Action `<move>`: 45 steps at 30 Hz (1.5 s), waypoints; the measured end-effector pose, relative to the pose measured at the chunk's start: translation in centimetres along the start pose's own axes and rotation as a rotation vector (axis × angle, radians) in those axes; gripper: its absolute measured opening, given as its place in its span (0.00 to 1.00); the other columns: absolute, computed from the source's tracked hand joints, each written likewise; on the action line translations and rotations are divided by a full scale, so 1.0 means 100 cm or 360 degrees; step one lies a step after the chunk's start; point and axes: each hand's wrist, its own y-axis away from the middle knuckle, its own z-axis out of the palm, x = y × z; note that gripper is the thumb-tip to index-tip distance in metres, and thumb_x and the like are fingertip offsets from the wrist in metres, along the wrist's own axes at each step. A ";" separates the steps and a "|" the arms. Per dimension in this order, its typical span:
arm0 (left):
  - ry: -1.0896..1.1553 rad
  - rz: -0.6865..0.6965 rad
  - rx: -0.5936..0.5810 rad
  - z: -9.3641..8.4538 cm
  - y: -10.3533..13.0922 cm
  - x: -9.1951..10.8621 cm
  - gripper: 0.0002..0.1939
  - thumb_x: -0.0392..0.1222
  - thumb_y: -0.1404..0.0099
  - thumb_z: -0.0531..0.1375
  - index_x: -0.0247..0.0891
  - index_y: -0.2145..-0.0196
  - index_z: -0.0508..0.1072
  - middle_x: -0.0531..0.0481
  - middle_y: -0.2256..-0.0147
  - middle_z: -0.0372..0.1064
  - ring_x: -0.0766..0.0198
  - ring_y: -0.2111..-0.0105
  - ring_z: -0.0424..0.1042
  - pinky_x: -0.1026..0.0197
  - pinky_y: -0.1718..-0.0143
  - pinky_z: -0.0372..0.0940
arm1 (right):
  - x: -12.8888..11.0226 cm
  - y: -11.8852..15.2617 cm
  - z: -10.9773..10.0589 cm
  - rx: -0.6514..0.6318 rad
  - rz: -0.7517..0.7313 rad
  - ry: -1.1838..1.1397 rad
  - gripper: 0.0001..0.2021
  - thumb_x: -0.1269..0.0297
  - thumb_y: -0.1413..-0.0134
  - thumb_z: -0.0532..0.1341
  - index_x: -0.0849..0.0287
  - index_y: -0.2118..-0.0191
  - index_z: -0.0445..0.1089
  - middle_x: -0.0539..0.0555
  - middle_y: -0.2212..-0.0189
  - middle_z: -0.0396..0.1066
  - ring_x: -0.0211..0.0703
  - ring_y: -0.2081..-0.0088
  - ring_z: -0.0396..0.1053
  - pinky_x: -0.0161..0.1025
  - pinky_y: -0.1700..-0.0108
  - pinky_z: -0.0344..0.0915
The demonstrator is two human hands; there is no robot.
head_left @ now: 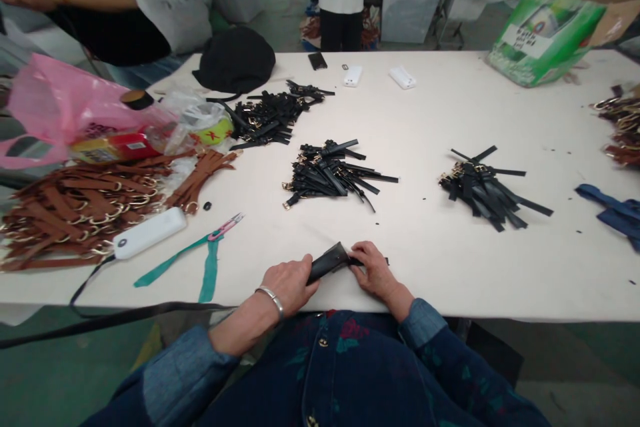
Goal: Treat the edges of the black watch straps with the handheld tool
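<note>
Black leather strap (pixel 330 261), at the lower centre of the frame on the white table's (pixel 450 120) near edge, is pinched from both ends: the left hand (pixel 287 283) grips its left end, the right hand (pixel 375 272) presses its right end. Beyond lies a pile of black straps (pixel 333 175); pink-handled snips (pixel 225 227) lie to the left.

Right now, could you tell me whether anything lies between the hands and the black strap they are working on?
Nothing visible does. The left hand and right hand both grip the black strap directly at the near table edge; the nearest strap pile lies farther back, apart from them.
</note>
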 end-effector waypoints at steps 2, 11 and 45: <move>0.0060 -0.0023 -0.0006 0.005 0.000 -0.006 0.17 0.52 0.43 0.47 0.40 0.62 0.61 0.44 0.67 0.71 0.55 0.66 0.70 0.57 0.68 0.61 | 0.001 0.000 0.000 -0.0002 0.0003 0.0000 0.17 0.73 0.57 0.58 0.57 0.58 0.65 0.56 0.59 0.61 0.46 0.56 0.58 0.46 0.54 0.59; -0.0088 0.0047 -0.0036 0.004 0.012 -0.013 0.17 0.51 0.43 0.48 0.40 0.60 0.61 0.43 0.67 0.71 0.53 0.66 0.70 0.54 0.67 0.61 | 0.003 0.001 -0.001 -0.0017 0.0025 -0.0012 0.14 0.72 0.56 0.59 0.56 0.59 0.67 0.56 0.59 0.63 0.45 0.55 0.60 0.45 0.54 0.59; 0.0010 0.0001 0.0029 0.008 -0.002 0.001 0.17 0.52 0.43 0.47 0.39 0.61 0.61 0.43 0.68 0.71 0.54 0.66 0.70 0.56 0.68 0.61 | 0.005 0.000 -0.002 0.0004 0.0020 -0.0050 0.13 0.70 0.55 0.60 0.56 0.60 0.67 0.56 0.60 0.64 0.44 0.56 0.61 0.44 0.54 0.61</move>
